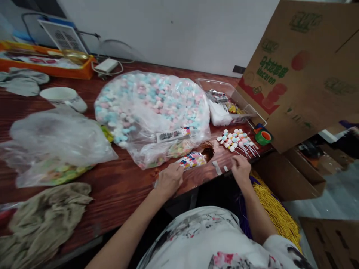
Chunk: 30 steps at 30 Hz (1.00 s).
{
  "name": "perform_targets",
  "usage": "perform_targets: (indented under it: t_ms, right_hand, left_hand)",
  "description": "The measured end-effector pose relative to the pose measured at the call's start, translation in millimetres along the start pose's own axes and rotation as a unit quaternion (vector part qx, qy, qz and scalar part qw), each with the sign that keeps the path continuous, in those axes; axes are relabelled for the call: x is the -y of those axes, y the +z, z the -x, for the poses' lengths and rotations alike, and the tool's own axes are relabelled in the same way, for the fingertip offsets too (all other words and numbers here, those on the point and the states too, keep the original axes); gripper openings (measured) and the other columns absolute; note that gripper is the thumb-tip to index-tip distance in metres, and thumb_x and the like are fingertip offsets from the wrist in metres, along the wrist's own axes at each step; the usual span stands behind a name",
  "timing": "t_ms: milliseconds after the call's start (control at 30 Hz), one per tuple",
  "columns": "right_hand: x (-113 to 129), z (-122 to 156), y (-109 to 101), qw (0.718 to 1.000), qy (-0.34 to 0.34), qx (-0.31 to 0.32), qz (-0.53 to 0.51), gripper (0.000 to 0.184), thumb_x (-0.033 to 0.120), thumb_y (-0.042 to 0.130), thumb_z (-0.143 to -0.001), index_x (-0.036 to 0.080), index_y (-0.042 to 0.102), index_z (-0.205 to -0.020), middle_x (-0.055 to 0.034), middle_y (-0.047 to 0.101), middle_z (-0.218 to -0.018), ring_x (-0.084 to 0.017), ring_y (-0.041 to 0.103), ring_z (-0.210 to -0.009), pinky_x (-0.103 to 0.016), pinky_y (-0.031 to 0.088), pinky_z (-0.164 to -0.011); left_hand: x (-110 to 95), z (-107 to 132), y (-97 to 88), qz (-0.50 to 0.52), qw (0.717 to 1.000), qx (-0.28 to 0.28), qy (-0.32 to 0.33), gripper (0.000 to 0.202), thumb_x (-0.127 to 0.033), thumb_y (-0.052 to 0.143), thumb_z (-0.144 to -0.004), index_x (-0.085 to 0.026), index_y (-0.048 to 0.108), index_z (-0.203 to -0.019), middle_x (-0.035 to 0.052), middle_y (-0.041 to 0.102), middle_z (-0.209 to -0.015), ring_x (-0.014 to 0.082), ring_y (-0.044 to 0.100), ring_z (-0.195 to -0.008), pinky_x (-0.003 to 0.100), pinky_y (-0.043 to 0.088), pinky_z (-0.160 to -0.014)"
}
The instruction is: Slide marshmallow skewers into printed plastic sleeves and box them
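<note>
"Where's the left hand (170,180)?"
"Fingers curled at the left end of the glossy, patterned wrappers (191,161). I can't tell whether they grip."
"And the right hand (241,169)?"
"Curled just nearside of the round pastel candies (232,140) on thin sticks; can't tell if it pinches one. The crinkled clear bag (147,121) lies beyond."

A flat stack of white plastic wrappers (192,160) printed in red, blue and yellow lies near the front edge of the red-brown wood-grain worktop (117,179). A looped bundle of thin coppery-brown ties (208,152) sits at its right end. Farther right, small rounded pastel sweets on thin white sticks (235,139) lie clustered, their sticks slanting toward the front right.
</note>
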State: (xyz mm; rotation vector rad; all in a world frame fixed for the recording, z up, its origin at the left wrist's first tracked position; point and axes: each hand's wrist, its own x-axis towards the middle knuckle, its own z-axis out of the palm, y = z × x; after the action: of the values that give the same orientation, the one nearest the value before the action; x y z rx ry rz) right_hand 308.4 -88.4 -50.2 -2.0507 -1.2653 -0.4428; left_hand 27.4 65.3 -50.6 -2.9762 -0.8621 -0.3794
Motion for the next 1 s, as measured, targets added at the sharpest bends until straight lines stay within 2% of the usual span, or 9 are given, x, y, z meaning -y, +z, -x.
perform_targets:
  t_ms: [100,200,300,400,500,633,767,867,1000]
  right_hand:
    - [-36.0,-22.8,-15.9,0.995,0.066,-0.055,0.053,0.02,0.023,0.051,-0.086,0.016,0.07,-0.092,-0.0102,0.07,-0.09,-0.02,0.062,-0.081,-0.034,0.049,-0.077]
    - [-50.7,-47.6,-28.4,0.988,0.096,-0.065,0.104,0.024,0.025,0.053,-0.085,0.016,0.071,-0.099,-0.0127,0.069,-0.104,-0.024,0.059,-0.095,-0.038,0.046,-0.086]
    - [-54.0,-68.6,-35.4,0.98,0.124,-0.031,0.151,0.028,0.025,0.055,-0.083,0.018,0.072,-0.104,-0.014,0.068,-0.111,-0.027,0.055,-0.102,-0.042,0.043,-0.088]
    - [-59.2,-80.1,-35.3,0.968,0.165,0.04,0.182,0.026,0.025,0.058,-0.08,0.019,0.073,-0.1,-0.0148,0.07,-0.1,-0.027,0.057,-0.096,-0.045,0.041,-0.086]
    - [-69.5,-81.6,-30.3,0.955,0.196,0.109,0.194,0.021,0.027,0.059,-0.079,0.018,0.075,-0.09,-0.0146,0.071,-0.091,-0.027,0.059,-0.092,-0.048,0.041,-0.086]
    - [-81.5,-77.7,-28.5,0.954,0.198,0.123,0.187,0.028,0.028,0.053,-0.084,0.016,0.074,-0.098,-0.0187,0.071,-0.1,-0.031,0.06,-0.1,-0.051,0.039,-0.09]
    - [-85.9,-82.1,-32.0,0.974,0.169,0.077,0.129,0.033,0.03,0.05,-0.087,0.016,0.072,-0.108,-0.0155,0.072,-0.105,-0.026,0.064,-0.098,-0.041,0.044,-0.089]
    - [-86.9,-93.3,-24.9,0.99,0.14,-0.001,0.001,0.034,0.031,0.05,-0.086,0.013,0.072,-0.104,-0.0128,0.074,-0.098,-0.021,0.067,-0.088,-0.032,0.049,-0.081]
    - [-84.8,-109.6,-2.6,0.965,0.147,-0.092,-0.199,0.036,0.033,0.052,-0.081,0.007,0.073,-0.096,-0.0112,0.073,-0.079,-0.019,0.066,-0.069,-0.03,0.051,-0.065]
  left_hand:
    - [-0.5,1.5,2.2,0.015,0.999,-0.049,-0.016,0.019,-0.013,0.047,-0.086,-0.013,0.066,-0.086,0.0129,0.065,-0.087,0.0257,0.06,-0.086,0.034,0.048,-0.071]
    - [-13.2,-0.9,1.8,0.014,0.998,-0.062,-0.028,0.019,-0.015,0.047,-0.086,-0.012,0.065,-0.088,0.014,0.064,-0.086,0.0279,0.059,-0.086,0.037,0.047,-0.072]
    - [-28.7,-6.8,-3.1,0.01,0.998,-0.041,-0.05,0.023,-0.011,0.045,-0.084,-0.01,0.066,-0.093,0.0174,0.064,-0.089,0.0308,0.059,-0.087,0.04,0.047,-0.071]
    - [-37.6,-13.1,-9.9,0.009,0.998,0.005,-0.061,0.027,-0.007,0.042,-0.083,-0.007,0.067,-0.092,0.0204,0.064,-0.09,0.0316,0.06,-0.088,0.039,0.046,-0.069]
    - [-36.5,-17.0,-11.8,0.005,0.997,0.041,-0.068,0.029,-0.007,0.041,-0.085,-0.008,0.068,-0.095,0.0199,0.064,-0.093,0.0304,0.061,-0.091,0.037,0.046,-0.07]
    - [-31.2,-16.7,-9.9,0.002,0.995,0.069,-0.078,0.028,-0.013,0.042,-0.087,-0.008,0.069,-0.095,0.0202,0.065,-0.096,0.0311,0.06,-0.093,0.037,0.045,-0.069]
    - [-33.2,-12.3,-14.0,0.005,0.994,0.069,-0.081,0.029,-0.019,0.043,-0.09,-0.01,0.071,-0.09,0.0187,0.066,-0.095,0.0289,0.06,-0.093,0.036,0.045,-0.071]
    - [-36.4,-8.6,-17.4,0.009,0.994,0.061,-0.086,0.031,-0.026,0.043,-0.093,-0.013,0.071,-0.089,0.0152,0.066,-0.094,0.0258,0.059,-0.091,0.035,0.043,-0.072]
    - [-38.1,-8.3,-16.9,0.015,0.993,0.047,-0.105,0.031,-0.024,0.042,-0.093,-0.015,0.072,-0.091,0.0141,0.066,-0.096,0.0253,0.058,-0.091,0.035,0.042,-0.071]
